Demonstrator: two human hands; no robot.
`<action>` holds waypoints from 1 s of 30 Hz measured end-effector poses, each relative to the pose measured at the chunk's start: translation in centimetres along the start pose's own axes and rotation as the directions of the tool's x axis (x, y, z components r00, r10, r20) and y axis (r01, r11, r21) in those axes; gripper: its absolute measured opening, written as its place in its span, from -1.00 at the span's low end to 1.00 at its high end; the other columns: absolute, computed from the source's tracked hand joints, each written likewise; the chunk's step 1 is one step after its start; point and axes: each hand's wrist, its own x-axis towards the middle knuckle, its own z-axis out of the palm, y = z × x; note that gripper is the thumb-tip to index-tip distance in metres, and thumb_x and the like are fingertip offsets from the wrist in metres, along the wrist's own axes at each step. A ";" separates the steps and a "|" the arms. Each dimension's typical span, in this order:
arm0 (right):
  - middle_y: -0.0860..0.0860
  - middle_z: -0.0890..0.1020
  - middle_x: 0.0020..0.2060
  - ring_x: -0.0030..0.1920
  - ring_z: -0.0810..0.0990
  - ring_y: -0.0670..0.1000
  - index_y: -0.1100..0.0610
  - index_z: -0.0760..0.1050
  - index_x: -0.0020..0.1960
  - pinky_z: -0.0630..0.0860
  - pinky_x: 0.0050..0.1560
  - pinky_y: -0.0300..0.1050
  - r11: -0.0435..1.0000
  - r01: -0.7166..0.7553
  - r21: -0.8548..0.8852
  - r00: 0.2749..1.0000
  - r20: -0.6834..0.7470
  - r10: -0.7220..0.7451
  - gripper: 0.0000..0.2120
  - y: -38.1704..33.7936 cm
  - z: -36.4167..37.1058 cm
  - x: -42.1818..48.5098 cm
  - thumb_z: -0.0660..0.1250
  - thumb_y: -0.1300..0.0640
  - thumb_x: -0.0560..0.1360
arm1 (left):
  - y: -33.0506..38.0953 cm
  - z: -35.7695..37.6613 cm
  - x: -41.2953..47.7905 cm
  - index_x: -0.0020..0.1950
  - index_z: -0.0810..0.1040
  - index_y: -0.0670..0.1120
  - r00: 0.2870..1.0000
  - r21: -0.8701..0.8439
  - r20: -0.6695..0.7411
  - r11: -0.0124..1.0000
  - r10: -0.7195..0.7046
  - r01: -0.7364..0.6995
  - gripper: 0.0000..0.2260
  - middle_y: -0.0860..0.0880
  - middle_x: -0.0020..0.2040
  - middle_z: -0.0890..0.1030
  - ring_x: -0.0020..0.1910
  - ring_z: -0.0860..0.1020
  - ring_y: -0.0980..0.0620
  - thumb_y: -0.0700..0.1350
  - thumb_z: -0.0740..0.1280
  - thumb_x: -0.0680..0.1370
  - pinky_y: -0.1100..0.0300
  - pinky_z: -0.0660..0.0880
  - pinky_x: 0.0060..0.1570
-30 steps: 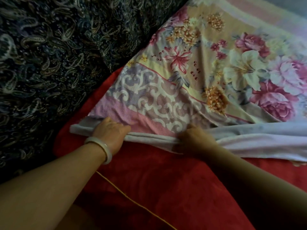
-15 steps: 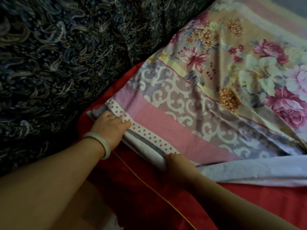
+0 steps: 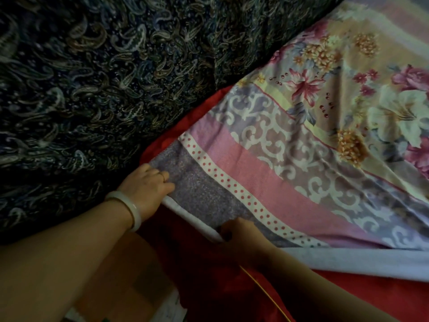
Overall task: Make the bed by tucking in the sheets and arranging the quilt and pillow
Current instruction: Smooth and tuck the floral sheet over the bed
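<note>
The left grip closes on the corner of the sheet, thumb flat on its speckled purple band (a ring shows on one finger). The right grip curls tight round the sheet's rolled white hem, further along the same edge. The sheet is thin, creased cloth printed with flowers, scrolls and a dotted stripe. Under it lies a plain red cover; against its corner bulks a dark paisley quilt. A smooth pale bangle rings the left wrist.

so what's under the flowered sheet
A red cover shows beneath the flowered sheet along its near edge and at its corner. Whether it runs under the whole sheet, or anything else lies there, is covered.
</note>
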 end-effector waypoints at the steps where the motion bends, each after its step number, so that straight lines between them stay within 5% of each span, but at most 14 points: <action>1: 0.02 0.60 -0.23 -0.16 0.59 -0.03 0.08 0.62 -0.12 0.33 -0.21 -0.23 1.000 0.007 -0.001 1.000 0.002 -0.007 -0.75 -0.4 -0.1 0.0 0.45 -0.11 0.38 | -0.4 0.1 -0.2 -0.30 0.56 -0.04 0.998 -0.020 -0.060 1.000 -0.004 0.003 -0.70 0.01 -0.33 0.50 -0.40 0.52 -0.01 -0.18 0.04 0.33 0.15 0.39 -0.24; 3: 0.06 0.65 -0.17 -0.12 0.62 0.01 0.08 0.63 -0.06 0.38 -0.19 -0.19 0.999 0.017 0.029 0.999 -0.032 -0.016 -0.72 -1.4 -0.2 0.1 0.44 -0.11 0.39 | -1.5 1.0 -0.3 -0.42 0.49 -0.05 0.984 -0.008 -0.176 1.000 -0.030 0.029 -0.74 -0.02 -0.43 0.46 -0.54 0.46 -0.04 -0.18 0.03 0.29 0.18 0.38 -0.41; 6: -0.02 0.57 -0.29 -0.19 0.57 -0.01 0.06 0.56 -0.21 0.38 -0.21 -0.17 0.991 0.033 0.126 0.986 -0.165 -0.012 -0.83 -3.0 0.2 0.6 0.40 -0.03 0.44 | -3.1 0.3 -0.4 -0.41 0.52 -0.12 0.966 0.004 -0.190 0.983 -0.178 0.182 -0.80 -0.10 -0.41 0.49 -0.50 0.49 -0.10 -0.27 0.13 0.31 0.12 0.39 -0.39; 10: 0.04 0.58 -0.25 -0.15 0.58 0.06 0.08 0.50 -0.24 0.32 -0.20 -0.18 0.991 0.053 0.124 0.983 -0.183 -0.030 -0.76 -5.0 2.3 1.7 0.37 -0.07 0.46 | -4.4 0.5 -0.3 0.00 0.50 -0.01 0.943 0.084 -0.035 0.939 -0.331 0.333 -0.83 0.00 0.00 0.53 -0.01 0.55 -0.02 -0.22 0.17 0.53 0.10 0.32 -0.01; 13: 0.10 0.64 -0.16 -0.09 0.61 0.11 0.15 0.55 -0.15 0.44 -0.13 -0.10 0.993 0.062 0.097 0.990 -0.132 -0.049 -0.65 -5.3 3.2 2.3 0.35 -0.16 0.47 | -3.6 0.9 0.2 0.15 0.40 0.06 0.922 0.112 0.047 0.920 -0.383 0.376 -0.77 0.03 0.11 0.48 0.09 0.50 0.03 -0.17 0.10 0.55 0.10 0.28 0.15; 17: 0.04 0.57 -0.26 -0.15 0.58 0.10 0.06 0.42 -0.31 0.40 -0.19 -0.11 0.992 0.114 0.063 0.993 -0.043 -0.111 -0.69 -4.7 2.9 3.1 0.34 -0.11 0.48 | -3.0 2.3 1.0 0.34 0.28 0.05 0.878 0.137 0.146 0.888 -0.456 0.439 -0.62 0.00 0.24 0.42 0.20 0.45 0.00 -0.15 0.14 0.53 0.06 0.23 0.22; 30: -0.03 0.51 -0.31 -0.25 0.50 -0.04 0.07 0.44 -0.26 0.40 -0.22 -0.10 0.915 0.344 0.212 0.931 -0.205 -0.302 -0.80 -7.0 2.1 5.0 0.36 0.05 0.50 | -6.3 0.9 1.5 0.13 0.41 0.05 0.846 0.250 0.054 0.827 -0.531 0.503 -0.80 0.04 0.13 0.49 0.13 0.47 0.00 -0.03 0.26 0.51 0.10 0.30 0.15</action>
